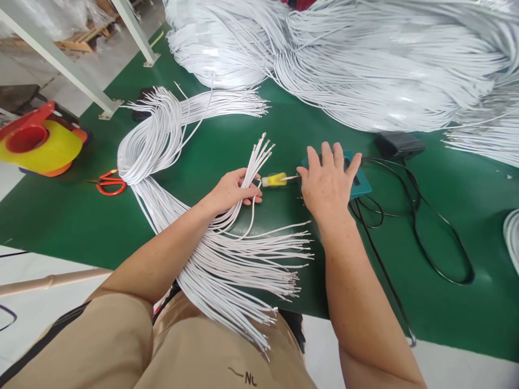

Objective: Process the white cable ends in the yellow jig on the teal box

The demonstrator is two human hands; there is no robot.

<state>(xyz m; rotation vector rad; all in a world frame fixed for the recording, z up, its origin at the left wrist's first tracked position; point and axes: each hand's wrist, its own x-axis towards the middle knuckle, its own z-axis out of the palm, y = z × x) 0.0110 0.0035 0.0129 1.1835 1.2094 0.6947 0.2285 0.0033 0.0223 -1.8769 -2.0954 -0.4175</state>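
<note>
My left hand (239, 189) is closed around a small bunch of white cables (254, 162), their ends pointing up and away. One cable in this hand runs to the pale tip of a yellow piece (277, 179) on a thin metal shaft. That shaft leads to a teal device (362, 183) on the table. My right hand (329, 178) lies over the device with its fingers spread, hiding much of it. Below my left hand, more loose white cables (247, 259) fan out towards the table's front edge, joined to a looped bundle (150, 140) at the left.
Large heaps of white cable (377, 65) cover the back of the green table (438, 210). Red-handled scissors (110, 182) lie at the left, near a yellow and red tape dispenser (42, 140). A black box (399, 144) and black cord (441, 216) are at the right.
</note>
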